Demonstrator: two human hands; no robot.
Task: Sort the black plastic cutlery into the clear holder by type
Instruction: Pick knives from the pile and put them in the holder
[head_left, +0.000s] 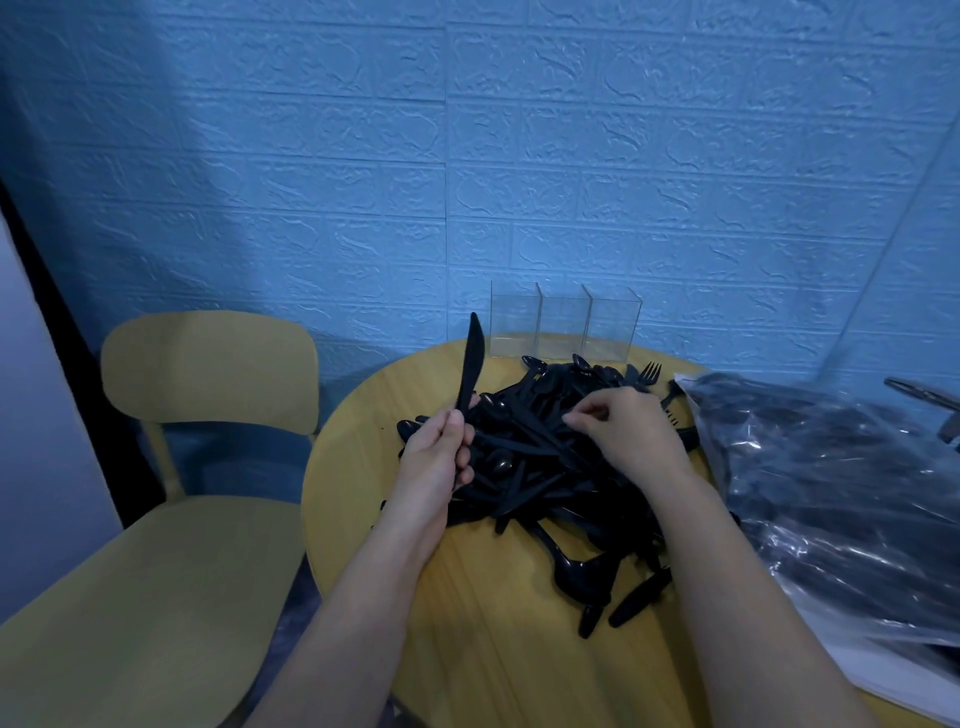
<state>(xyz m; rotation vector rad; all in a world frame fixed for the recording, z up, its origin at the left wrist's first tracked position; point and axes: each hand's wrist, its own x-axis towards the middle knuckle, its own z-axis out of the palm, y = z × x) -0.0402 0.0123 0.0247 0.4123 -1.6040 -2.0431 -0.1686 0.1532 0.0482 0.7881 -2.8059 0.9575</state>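
Left hand (439, 452) grips a knife (470, 364) upright; right hand's (631, 434) fingers pinch into the cutlery pile (540, 467), hiding what they hold.

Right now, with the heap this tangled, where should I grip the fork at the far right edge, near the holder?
Take the fork by its neck just below the tines, coming from above on the far side. Its tines stick out clear of the cutlery pile toward the clear holder, while its handle looks buried, so the exposed head end is likely the easiest grip.
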